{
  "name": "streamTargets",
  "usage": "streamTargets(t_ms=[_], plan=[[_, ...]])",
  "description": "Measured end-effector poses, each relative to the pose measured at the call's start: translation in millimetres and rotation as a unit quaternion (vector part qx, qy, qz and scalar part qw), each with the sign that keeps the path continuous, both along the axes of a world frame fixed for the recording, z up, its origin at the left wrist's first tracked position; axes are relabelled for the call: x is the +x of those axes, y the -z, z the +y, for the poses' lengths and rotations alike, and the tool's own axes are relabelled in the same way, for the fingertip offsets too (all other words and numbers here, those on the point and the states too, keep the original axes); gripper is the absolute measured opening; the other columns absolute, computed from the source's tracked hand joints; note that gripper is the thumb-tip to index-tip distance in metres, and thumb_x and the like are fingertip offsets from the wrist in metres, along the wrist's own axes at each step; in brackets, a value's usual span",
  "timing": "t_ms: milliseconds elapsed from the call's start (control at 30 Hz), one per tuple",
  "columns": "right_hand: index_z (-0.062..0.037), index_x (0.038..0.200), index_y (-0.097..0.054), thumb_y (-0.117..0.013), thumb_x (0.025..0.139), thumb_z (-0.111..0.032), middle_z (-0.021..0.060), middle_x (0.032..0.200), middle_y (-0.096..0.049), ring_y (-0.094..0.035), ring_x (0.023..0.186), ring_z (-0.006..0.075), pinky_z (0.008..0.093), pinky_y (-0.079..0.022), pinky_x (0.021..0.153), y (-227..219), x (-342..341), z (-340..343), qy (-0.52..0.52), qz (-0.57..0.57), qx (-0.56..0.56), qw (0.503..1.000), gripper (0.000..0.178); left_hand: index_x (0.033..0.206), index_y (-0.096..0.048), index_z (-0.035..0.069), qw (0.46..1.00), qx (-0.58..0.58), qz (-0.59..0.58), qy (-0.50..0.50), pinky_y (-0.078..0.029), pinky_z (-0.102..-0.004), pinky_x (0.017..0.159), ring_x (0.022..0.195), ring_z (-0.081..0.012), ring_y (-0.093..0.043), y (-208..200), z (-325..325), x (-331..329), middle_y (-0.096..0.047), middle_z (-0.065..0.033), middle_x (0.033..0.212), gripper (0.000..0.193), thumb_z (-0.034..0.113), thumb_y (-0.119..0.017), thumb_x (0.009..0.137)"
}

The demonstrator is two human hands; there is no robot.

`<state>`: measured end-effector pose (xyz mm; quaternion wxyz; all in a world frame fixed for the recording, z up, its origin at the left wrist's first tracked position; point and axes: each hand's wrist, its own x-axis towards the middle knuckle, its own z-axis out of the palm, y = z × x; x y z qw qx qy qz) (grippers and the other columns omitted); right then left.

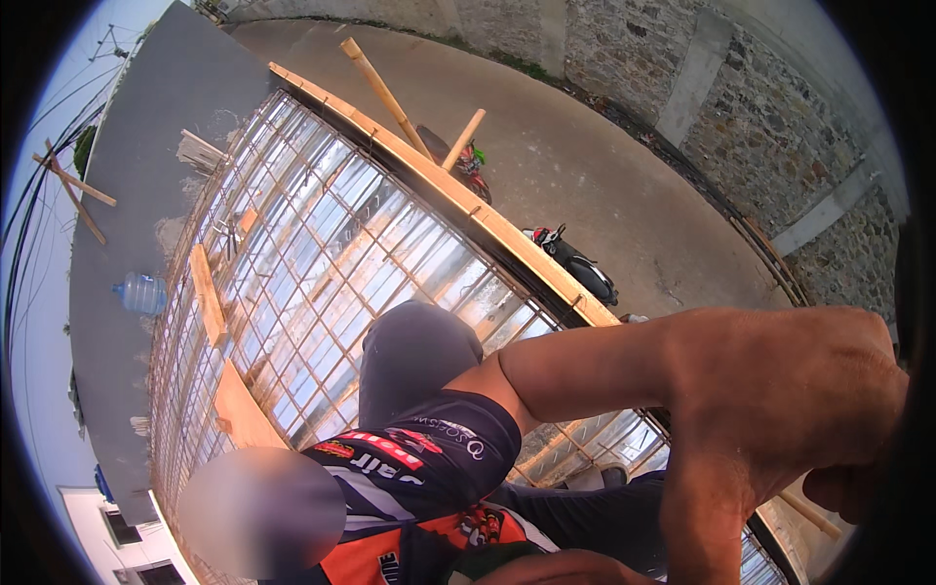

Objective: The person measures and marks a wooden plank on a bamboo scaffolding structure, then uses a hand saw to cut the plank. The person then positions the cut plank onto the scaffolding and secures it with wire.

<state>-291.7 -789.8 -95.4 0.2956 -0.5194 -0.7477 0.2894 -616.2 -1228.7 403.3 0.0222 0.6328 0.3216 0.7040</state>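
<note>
Rooftop | right hand (770, 409) raised near camera, fingers curled, grasp unclear | grid of thin steel reinforcing bars (322, 253) beneath crouching person: stiff, heavy, rough; grip at crossings | left hand unseen

Outdoor building site, rebar grid (322, 244) over a roof deck, timber formwork planks (458, 195), stone wall (780, 127)

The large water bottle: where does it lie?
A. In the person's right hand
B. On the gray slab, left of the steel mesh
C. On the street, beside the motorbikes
B: the blue water bottle lies on the gray slab, just left of the steel mesh.
</note>
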Motion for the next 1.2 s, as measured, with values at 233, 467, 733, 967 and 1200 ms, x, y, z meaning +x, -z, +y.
streamTargets(t_ms=[233, 467, 733, 967, 1200], plan=[[-0.0012, 0.113, -0.076, -0.082, 0.100, -0.017, 0.0052, 0.095, -0.077, -0.070, 0.086, 0.0127, 0.0292, -0.056, 0.080, -24.3, -14.5, -9.4, -0.010, -0.018, 0.032, 0.999, 0.021, 0.089, -0.064, 0.010, 0.981, -0.072, -0.054, -0.174, -0.041, -0.0271, 0.053, 0.059, -0.0109, -0.052, 19.8, -53.6, -29.4, -0.055, 0.0018, 0.069, 0.032, 0.037, -0.080, 0.084], [-0.0014, 0.110, -0.075, -0.083, 0.098, -0.013, 0.0059, 0.095, -0.077, -0.072, 0.087, 0.0141, 0.0304, -0.057, 0.082, -47.7, -2.2, -13.7, -0.016, -0.009, 0.068, 0.997, 0.018, 0.091, -0.062, 0.007, 0.874, -0.362, -0.146, -0.290, -0.037, -0.0260, 0.048, 0.055, -0.0096, -0.047, 77.3, -30.6, -96.1, -0.053, -0.0004, 0.067, 0.028, 0.028, -0.070, 0.107], [-0.0012, 0.114, -0.078, -0.081, 0.096, -0.008, 0.0079, 0.099, -0.080, -0.074, 0.089, 0.0159, 0.0319, -0.059, 0.086, -23.6, 35.1, -39.6, 0.017, 0.089, 0.022, 0.996, 0.020, 0.104, -0.071, 0.007, 0.783, -0.609, 0.054, -0.113, -0.044, -0.0303, 0.065, 0.075, -0.0114, -0.057, 222.2, 116.6, -11.3, -0.064, -0.0016, 0.081, 0.041, 0.048, -0.077, 0.104], [0.0023, 0.115, -0.076, -0.085, 0.093, -0.010, 0.0073, 0.097, -0.078, -0.070, 0.089, 0.0142, 0.0304, -0.056, 0.081, -24.9, 18.5, -53.5, 0.014, 0.148, -0.142, 0.979, 0.027, 0.117, -0.073, 0.008, 0.794, -0.558, 0.215, -0.109, -0.050, -0.0459, 0.102, 0.120, -0.0358, -0.065, 310.3, 183.0, 83.1, -0.074, -0.0150, 0.117, 0.041, 0.045, -0.077, 0.101], [-0.0006, 0.117, -0.073, -0.084, 0.091, -0.015, 0.0108, 0.108, -0.074, -0.070, 0.096, 0.0226, 0.0355, -0.056, 0.076, -52.3, 13.3, -57.3, 0.005, 0.063, -0.040, 0.997, 0.032, 0.113, -0.074, 0.006, 0.855, -0.440, 0.182, -0.204, -0.055, -0.0420, 0.089, 0.101, -0.0313, -0.070, 367.3, 228.3, 113.6, -0.075, -0.0121, 0.107, 0.023, 0.025, -0.078, 0.101]])
